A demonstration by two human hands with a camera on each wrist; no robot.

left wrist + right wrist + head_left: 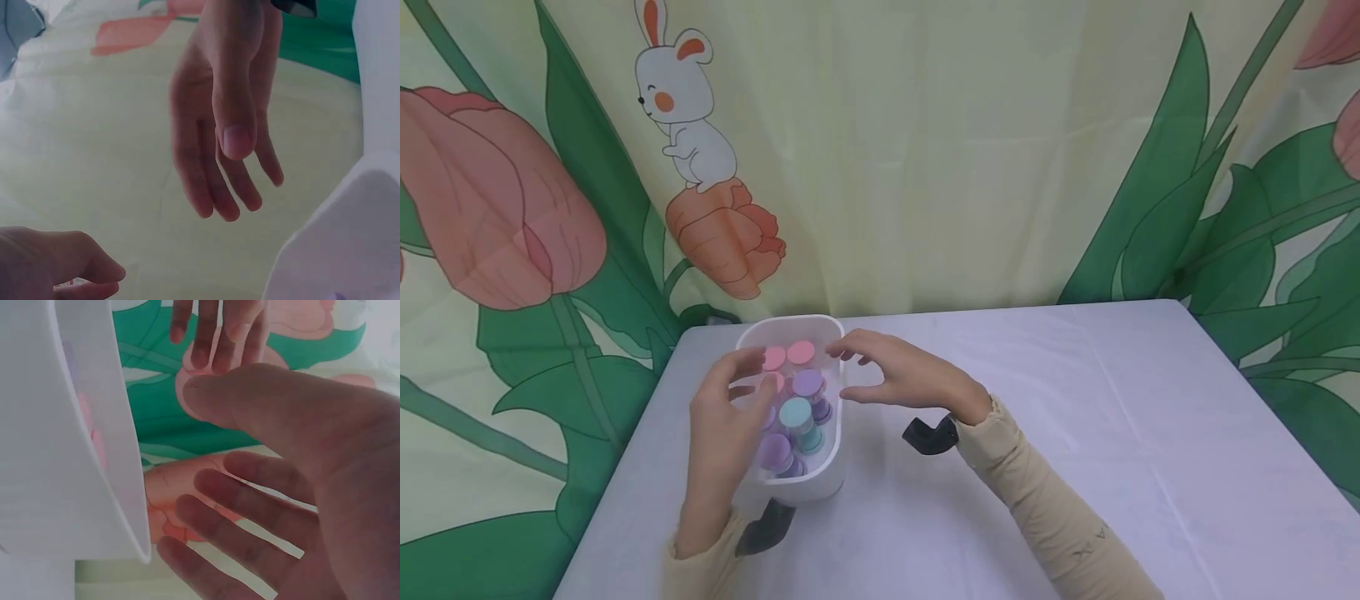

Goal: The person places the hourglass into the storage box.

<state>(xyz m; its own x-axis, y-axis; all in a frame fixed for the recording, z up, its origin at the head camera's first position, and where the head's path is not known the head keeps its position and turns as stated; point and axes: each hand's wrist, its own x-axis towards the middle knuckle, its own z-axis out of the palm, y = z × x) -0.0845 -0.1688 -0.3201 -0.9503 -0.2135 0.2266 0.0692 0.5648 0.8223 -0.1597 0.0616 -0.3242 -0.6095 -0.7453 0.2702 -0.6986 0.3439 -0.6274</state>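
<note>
A white oval-ended tub [812, 490] stands on the table, holding several small capped things shaped like sand timers. Their round ends are pink [801, 352], purple [808, 382] and teal [796, 413]. Above the tub's left side hovers my left hand [718, 425], its fingers loosely bent with nothing between them; it hides some of the timers. By the right rim is my right hand [913, 371], fingers spread and grasping nothing. The right wrist view has the right hand [281, 487] beside the tub wall [56, 487], apart from it.
A white cloth covers the table [1037, 417], which extends to the right of the tub. Behind it hangs a curtain [940, 150] printed with tulips, a rabbit and a carrot. A black strap piece [931, 436] sits under each wrist.
</note>
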